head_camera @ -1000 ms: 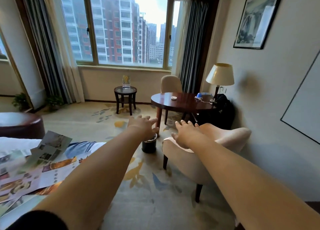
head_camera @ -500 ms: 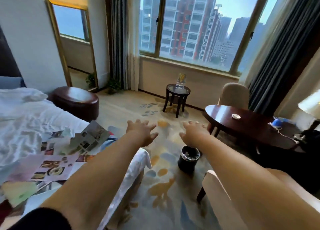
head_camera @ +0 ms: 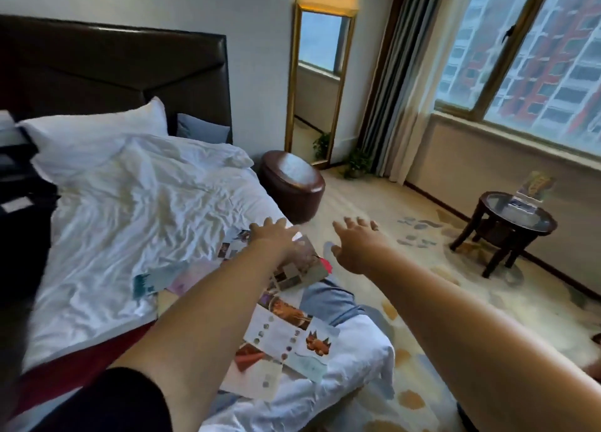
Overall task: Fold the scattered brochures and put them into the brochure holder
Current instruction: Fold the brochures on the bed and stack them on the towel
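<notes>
Nearest, a black sleeve (head_camera: 113,402) covered the upper left arm, and both bare forearms stretched forward. Under the left forearm, well behind the fingertips, the brochures (head_camera: 286,337) lay unfolded and overlapping on the white bed (head_camera: 130,204), near its foot corner. A pale sheet (head_camera: 153,280) with a teal patch lay left of that wrist.

The left hand (head_camera: 271,238) was held flat, palm down, fingers straight and slightly apart. It hung over a grey half-folded leaflet (head_camera: 300,270) that showed just behind and right of the fingers. Whether they touched the paper could not be told. The right hand (head_camera: 356,248) was beside it, apart from it, over the carpet (head_camera: 439,285) past the bed's edge, fingers spread and holding nothing.

Just beyond the left fingertips stood a round brown stool (head_camera: 292,184). Well off to the right of the right fingers, a small round table (head_camera: 497,208) carried the clear brochure holder (head_camera: 533,187), which had printed sheets standing in it. Farther still than the fingertips were a tall mirror (head_camera: 318,80), a curtain (head_camera: 390,90) and a wide window (head_camera: 536,51).
</notes>
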